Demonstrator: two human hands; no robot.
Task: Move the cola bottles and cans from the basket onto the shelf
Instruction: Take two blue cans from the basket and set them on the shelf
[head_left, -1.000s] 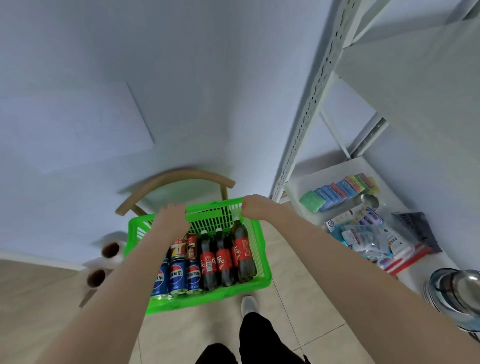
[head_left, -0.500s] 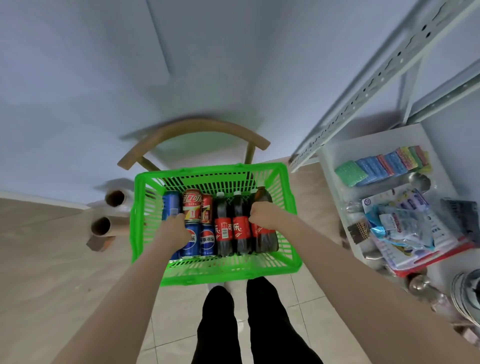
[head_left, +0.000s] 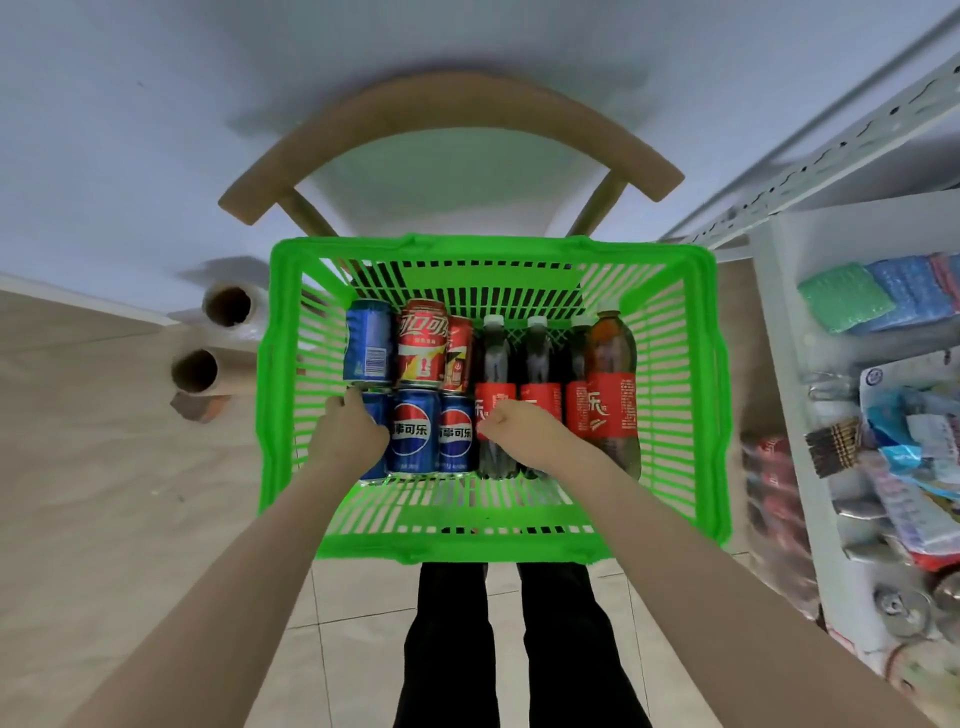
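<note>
Cola bottles (head_left: 610, 374) and cans (head_left: 422, 345) are lying packed in the green basket (head_left: 280, 364) beside the shelf (head_left: 779, 291), the left hand (head_left: 350, 434) gripping a blue can (head_left: 378, 413) and the right hand (head_left: 519, 431) gripping the leftmost bottle (head_left: 493, 358), each probably needing a straight upward lift clear of its neighbours.

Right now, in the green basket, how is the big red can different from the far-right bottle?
The red can is short and opaque, red with yellow; the bottle is much longer and see-through, showing dark drink. The bottle narrows to a neck and wears a red label; the can is straight-sided. The can lies among other cans, the bottle at the right end of the bottles. Both lie in the green basket.
</note>
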